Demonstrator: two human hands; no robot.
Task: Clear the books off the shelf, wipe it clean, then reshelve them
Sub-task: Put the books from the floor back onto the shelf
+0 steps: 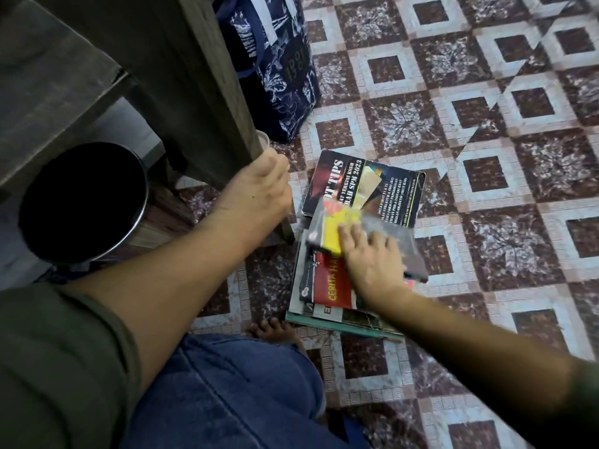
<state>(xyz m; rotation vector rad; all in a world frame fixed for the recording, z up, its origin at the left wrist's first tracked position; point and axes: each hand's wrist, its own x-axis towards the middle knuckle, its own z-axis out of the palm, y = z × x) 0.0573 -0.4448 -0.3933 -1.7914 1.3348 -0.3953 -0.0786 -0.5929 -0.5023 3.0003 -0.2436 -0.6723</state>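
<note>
A pile of books (327, 306) lies on the patterned floor beside the wooden furniture panel (207, 92). On top is a blurred yellow and grey book (330, 226), lying askew. My right hand (372, 257) rests on its cover with the fingers straight and spread; the thumb is hidden. A red-covered book (330, 286) shows beneath it. A large dark book with "TIPS" on its cover (382, 183) lies just behind the pile. My left hand (259, 186) grips the front edge of the wooden panel, its fingertips hidden behind it.
A round black bin with a metal rim (81, 202) stands under the furniture at the left. A dark blue printed bag (278, 69) leans against the panel behind the books. My knee in jeans (227, 393) and bare toes (272, 328) are near the pile.
</note>
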